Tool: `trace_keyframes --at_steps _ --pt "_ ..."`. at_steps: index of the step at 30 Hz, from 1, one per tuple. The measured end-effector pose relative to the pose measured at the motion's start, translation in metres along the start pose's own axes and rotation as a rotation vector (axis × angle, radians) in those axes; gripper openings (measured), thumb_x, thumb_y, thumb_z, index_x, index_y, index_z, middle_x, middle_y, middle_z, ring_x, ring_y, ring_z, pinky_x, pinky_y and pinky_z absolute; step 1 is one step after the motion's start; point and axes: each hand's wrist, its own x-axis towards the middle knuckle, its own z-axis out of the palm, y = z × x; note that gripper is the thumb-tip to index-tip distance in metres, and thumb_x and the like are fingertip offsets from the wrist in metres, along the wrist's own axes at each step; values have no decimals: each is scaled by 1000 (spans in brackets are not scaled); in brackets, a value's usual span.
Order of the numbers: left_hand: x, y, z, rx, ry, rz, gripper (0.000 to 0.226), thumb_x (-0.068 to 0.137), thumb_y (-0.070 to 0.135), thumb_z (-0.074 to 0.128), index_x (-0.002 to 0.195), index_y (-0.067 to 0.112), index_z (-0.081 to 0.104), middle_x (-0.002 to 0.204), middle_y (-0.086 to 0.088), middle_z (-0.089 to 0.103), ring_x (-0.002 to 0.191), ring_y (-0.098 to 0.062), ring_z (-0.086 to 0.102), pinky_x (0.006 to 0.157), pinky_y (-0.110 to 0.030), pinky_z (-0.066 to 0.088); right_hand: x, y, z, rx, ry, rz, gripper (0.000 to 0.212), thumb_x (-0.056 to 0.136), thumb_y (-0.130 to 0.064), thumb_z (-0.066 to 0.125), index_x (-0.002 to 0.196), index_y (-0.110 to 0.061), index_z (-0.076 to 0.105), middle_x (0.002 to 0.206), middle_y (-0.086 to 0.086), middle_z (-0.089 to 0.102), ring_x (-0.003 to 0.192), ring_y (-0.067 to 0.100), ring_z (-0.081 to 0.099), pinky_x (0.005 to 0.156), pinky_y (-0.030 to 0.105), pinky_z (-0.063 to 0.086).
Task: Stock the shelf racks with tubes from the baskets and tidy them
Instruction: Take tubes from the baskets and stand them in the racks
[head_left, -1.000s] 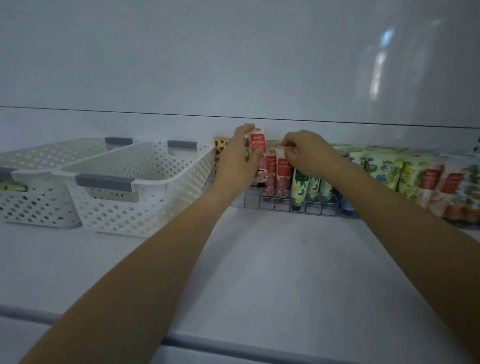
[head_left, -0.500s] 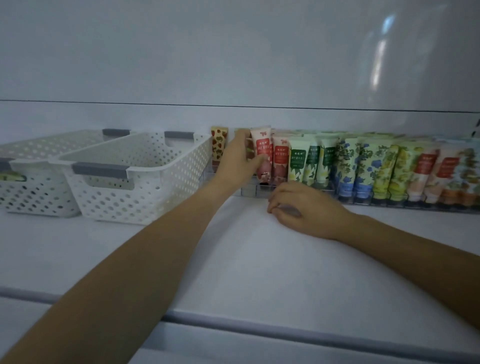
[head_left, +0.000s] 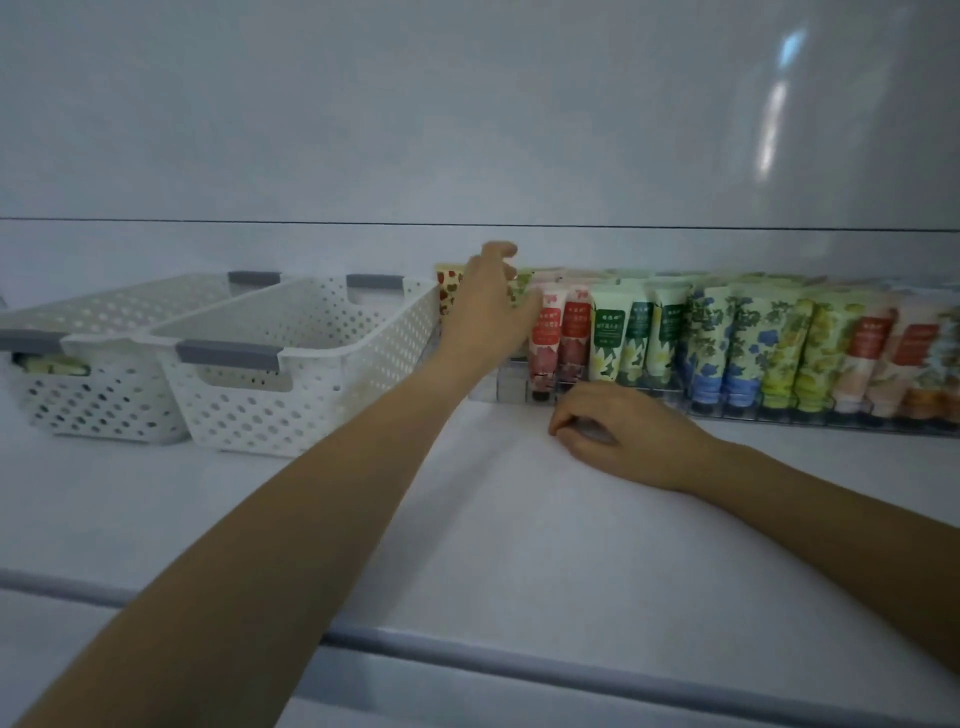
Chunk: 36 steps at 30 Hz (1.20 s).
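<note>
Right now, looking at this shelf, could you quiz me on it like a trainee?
1. True or false: the right hand rests on the shelf before the rack.
2. The left hand reaches tubes at the rack's: A) left end, B) middle, C) right end.
3. How many white baskets stand left of the rack?
Key: 1 true; 2 A; 3 two.

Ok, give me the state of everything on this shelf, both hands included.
Rack: nearly full, left front slot empty.
Tubes: upright, caps down, in rows.
Left hand: fingers extended at the leftmost tubes, no grip visible.
Right hand: resting on the shelf, loosely curled, empty.
Near basket: upright, looks empty.
Far basket: upright, one tube visible inside.
</note>
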Motion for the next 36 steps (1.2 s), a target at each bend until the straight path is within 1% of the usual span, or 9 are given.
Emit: trace_keyframes --at_steps 8,11,17,20,23,28,31,33,36 --pt "69 18 -101 553 -127 240 44 94 32 46 132 10 38 127 -13 46 106 -26 52 87 -33 40 20 -16 -18 -162 12 -54 14 87 -12 57 97 -12 67 99 0 64 93 14 58 81 27 48" --pt "80 -3 -143 691 -157 226 43 94 33 45 131 11 40 128 -12 47 107 -28 52 92 -41 43 56 -31 -35 -153 85 -25 14 90 -17 55 99 -17 65 91 -7 61 80 8 54 71 10 39" --pt "84 -69 -217 752 -212 64 40 94 32 45 129 13 42 128 -11 48 110 -28 52 93 -39 39 157 -84 -38 -22 223 -89 16 91 -19 51 103 -19 62 96 -7 60 84 3 53 76 18 42" --pt "87 -100 -249 753 -243 15 37 94 31 45 127 13 44 126 -11 51 108 -27 52 92 -39 39 210 -115 -22 -25 174 -129 19 93 -20 49 107 -16 61 102 -3 61 88 7 54 80 25 45" --pt "89 -131 -279 753 -290 3 34 94 29 47 124 14 46 122 -9 55 98 -22 51 88 -35 40 255 -139 -3 -57 84 -150 20 93 -22 48 108 -17 60 102 -5 60 89 7 53 79 21 43" --pt "85 -178 -309 724 -496 42 27 90 26 56 116 18 54 113 1 60 85 -10 49 70 -19 35 300 -159 22 -124 -90 -136 19 92 -26 49 106 -20 61 97 -11 57 89 6 53 73 16 40" --pt "86 -201 -313 680 -638 59 21 86 26 62 106 23 58 103 9 59 76 5 51 62 -6 35 313 -162 33 -164 -193 -70 18 92 -29 50 105 -21 61 99 -10 58 91 7 55 78 22 45" --pt "90 -211 -311 634 -736 53 17 82 28 68 95 26 59 95 14 59 76 9 52 66 -7 38 318 -162 40 -194 -273 -1 20 92 -33 50 107 -23 60 105 -7 61 94 9 56 82 25 46" --pt "96 -221 -298 591 -897 7 21 74 38 73 87 27 60 89 12 64 82 -1 60 76 -20 46 325 -161 47 -188 -359 103 24 91 -37 52 110 -25 59 109 -6 62 97 10 57 84 25 46"
